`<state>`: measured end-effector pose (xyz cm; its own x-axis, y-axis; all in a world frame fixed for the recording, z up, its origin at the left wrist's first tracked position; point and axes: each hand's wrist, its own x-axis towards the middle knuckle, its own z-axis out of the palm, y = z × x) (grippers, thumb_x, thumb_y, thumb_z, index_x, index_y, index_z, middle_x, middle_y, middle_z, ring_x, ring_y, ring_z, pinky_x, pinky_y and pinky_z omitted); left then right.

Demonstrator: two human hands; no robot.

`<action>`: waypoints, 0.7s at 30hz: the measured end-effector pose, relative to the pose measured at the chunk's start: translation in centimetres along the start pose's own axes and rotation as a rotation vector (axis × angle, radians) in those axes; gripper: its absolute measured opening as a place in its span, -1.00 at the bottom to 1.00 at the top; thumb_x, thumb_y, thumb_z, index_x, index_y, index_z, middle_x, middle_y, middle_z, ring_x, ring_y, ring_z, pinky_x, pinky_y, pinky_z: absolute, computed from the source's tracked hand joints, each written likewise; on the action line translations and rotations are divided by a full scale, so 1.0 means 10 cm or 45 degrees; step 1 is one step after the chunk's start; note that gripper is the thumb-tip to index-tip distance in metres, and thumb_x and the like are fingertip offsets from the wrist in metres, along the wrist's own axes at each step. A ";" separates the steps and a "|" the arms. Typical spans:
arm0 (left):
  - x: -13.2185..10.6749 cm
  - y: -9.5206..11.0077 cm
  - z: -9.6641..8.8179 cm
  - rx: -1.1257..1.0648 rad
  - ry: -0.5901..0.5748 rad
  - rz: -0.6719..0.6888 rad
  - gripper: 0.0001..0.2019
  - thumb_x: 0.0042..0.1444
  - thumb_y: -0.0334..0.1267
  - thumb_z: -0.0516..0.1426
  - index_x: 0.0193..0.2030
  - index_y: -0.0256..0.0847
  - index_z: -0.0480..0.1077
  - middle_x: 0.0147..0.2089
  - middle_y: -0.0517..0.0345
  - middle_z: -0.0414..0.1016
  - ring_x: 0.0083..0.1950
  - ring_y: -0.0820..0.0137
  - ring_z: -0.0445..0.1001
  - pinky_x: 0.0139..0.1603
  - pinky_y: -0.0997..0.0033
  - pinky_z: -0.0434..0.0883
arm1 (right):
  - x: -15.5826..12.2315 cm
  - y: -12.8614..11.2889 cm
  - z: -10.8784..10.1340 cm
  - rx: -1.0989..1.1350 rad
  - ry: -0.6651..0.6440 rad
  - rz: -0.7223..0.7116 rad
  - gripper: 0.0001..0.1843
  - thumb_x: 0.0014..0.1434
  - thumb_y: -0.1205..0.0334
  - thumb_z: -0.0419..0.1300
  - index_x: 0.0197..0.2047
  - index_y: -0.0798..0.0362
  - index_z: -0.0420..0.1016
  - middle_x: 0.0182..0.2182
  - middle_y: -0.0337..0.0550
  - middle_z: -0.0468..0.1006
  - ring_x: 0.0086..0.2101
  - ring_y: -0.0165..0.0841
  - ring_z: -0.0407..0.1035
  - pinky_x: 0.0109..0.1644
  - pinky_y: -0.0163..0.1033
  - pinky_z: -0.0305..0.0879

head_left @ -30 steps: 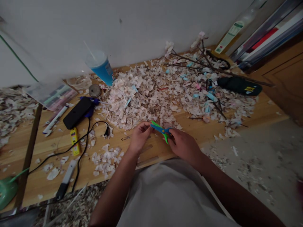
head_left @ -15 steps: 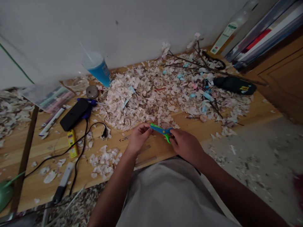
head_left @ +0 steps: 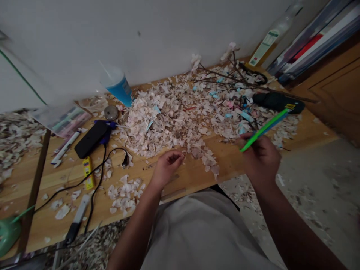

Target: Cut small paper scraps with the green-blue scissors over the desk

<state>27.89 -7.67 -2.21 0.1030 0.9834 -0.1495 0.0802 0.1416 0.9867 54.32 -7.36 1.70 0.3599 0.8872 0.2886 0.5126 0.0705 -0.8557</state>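
My right hand [head_left: 261, 159] is closed round the handles of small green and blue scissors [head_left: 266, 128], whose blades point up and to the right, above the right end of the wooden board [head_left: 180, 176]. My left hand [head_left: 165, 168] hovers over the board's front middle with its fingers curled together in a pinch; what it pinches, if anything, is too small to make out. A big heap of pale paper scraps [head_left: 174, 120] lies just beyond both hands.
A blue cup with a straw [head_left: 118, 86] stands by the wall. A black phone [head_left: 91, 138], a black cable [head_left: 92, 176], a yellow tube [head_left: 89, 172], pens [head_left: 64, 148] and a utility knife [head_left: 75, 219] lie at left. Dark twigs [head_left: 239, 78] and a black case [head_left: 277, 102] lie at right.
My right hand has swung the scissors away from my left hand, to the right and upward. My left hand has stayed near the board's front, still pinched.
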 end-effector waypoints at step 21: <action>-0.83 0.26 -1.84 1.529 0.311 0.134 -0.65 0.30 -0.06 0.03 0.10 -0.10 0.45 0.09 -0.05 0.50 0.16 0.08 0.43 0.23 0.05 0.34 | -0.61 -0.12 0.71 0.005 -1.338 -0.641 -0.45 0.17 0.46 0.20 0.21 -0.08 0.39 0.17 -0.02 0.51 0.26 -0.19 0.29 0.31 0.07 0.24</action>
<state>9.03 -13.35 2.75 -0.0141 0.9974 0.0704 0.9575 -0.0068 0.2885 45.98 -9.64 -2.14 -0.7081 0.6991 0.0998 0.4102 0.5222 -0.7477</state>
